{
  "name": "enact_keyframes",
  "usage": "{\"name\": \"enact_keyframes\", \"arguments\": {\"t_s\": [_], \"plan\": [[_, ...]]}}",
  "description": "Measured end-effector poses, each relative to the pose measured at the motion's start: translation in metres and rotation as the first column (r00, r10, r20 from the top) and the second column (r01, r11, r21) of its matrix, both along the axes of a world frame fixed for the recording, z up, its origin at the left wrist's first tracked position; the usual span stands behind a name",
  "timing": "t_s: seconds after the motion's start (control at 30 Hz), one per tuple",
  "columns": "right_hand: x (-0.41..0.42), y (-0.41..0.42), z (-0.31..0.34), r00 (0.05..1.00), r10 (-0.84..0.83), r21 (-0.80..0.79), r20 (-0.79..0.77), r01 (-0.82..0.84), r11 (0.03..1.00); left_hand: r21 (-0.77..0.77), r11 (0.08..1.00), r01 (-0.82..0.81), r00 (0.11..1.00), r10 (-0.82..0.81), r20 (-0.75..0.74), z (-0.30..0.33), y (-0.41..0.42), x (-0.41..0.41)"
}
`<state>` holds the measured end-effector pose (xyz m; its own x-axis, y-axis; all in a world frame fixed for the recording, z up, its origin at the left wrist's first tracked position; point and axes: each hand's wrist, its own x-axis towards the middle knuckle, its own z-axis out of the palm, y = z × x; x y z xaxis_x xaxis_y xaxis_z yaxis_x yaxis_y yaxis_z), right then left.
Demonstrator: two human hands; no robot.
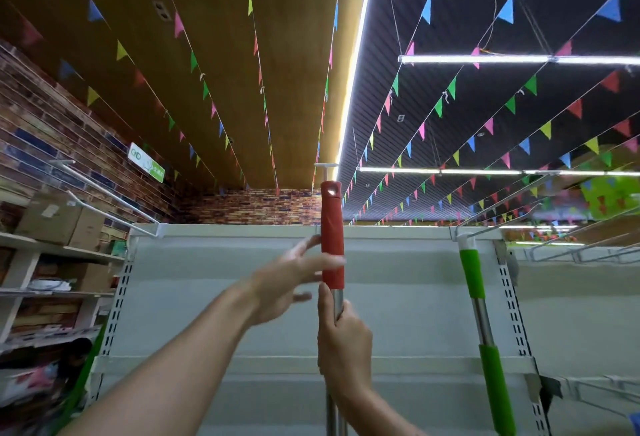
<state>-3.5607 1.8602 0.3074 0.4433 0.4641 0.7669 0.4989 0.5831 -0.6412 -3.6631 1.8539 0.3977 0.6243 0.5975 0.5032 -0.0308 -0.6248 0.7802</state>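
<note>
Firmly, the right hand (346, 345) grips the pole (338, 298) below its red handle (331, 227); the left hand (281, 286), fingers spread wide, touches that handle from nine o'clock.

I'm finding one sign only: a green-and-white sign (146, 162) hanging on the brick wall (52, 117), upper left. Its white end is showing a green logo looking roughly like "GO", but I'm not reading it for certain. The white characters on its green end are blurring out. The pale label on the cardboard box (48, 217) is coming out too small to read. The red-gripped pole (332, 227) that my right hand (343, 342) is gripping is showing nothing legible.
</note>
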Motion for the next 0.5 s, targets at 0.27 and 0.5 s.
{"name": "enact_keyframes", "arguments": {"t_s": [0.27,0.5], "plan": [[0.0,0.001,-0.001,0.998,0.05,-0.026,-0.029,-0.051,0.998,0.19,0.923,-0.335,0.924,0.282,0.259,-0.002,-0.004,0.04],[0.005,0.005,-0.003,0.999,0.027,-0.028,-0.019,-0.028,0.999,0.155,0.881,-0.448,0.835,0.351,0.423,-0.008,0.001,0.061]]}}
